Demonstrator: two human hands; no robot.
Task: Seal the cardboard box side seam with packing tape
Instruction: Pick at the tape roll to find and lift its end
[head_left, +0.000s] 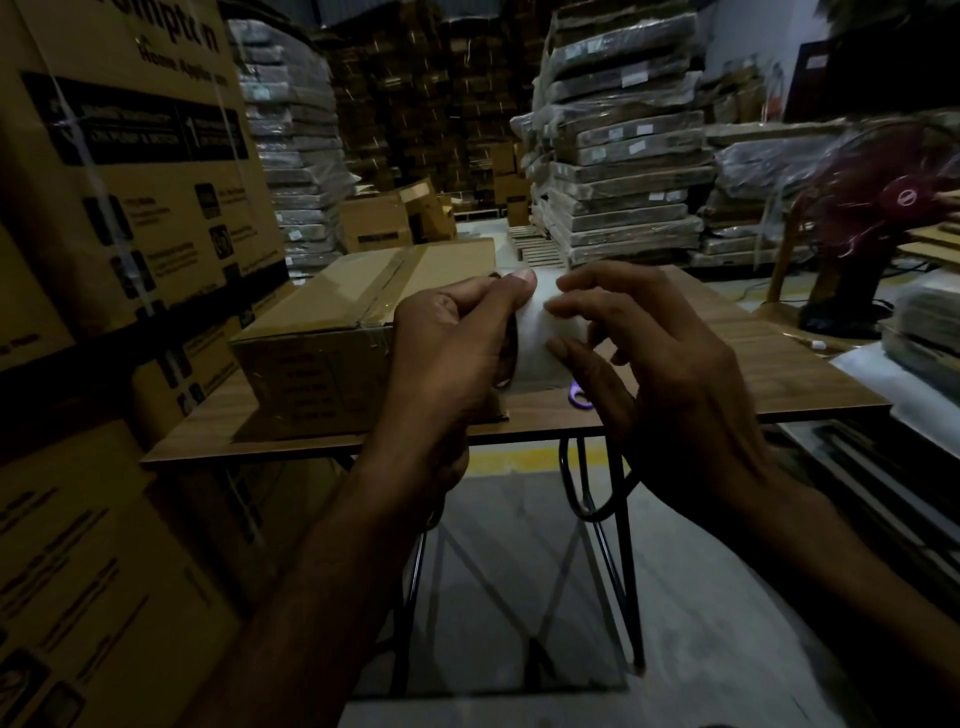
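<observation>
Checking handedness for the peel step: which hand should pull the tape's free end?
Probably the right hand: its fingertips rest open on the tape roll, free to pick. The left hand grips the roll beside the cardboard box, steadying it.

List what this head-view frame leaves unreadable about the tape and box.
- Tape roll: free end not visible; left hand and right hand cover much of it.
- Cardboard box: right side hidden behind left hand.
- Purple item on table: mostly hidden by right hand.
- Box print: too dark, blurred.
</observation>
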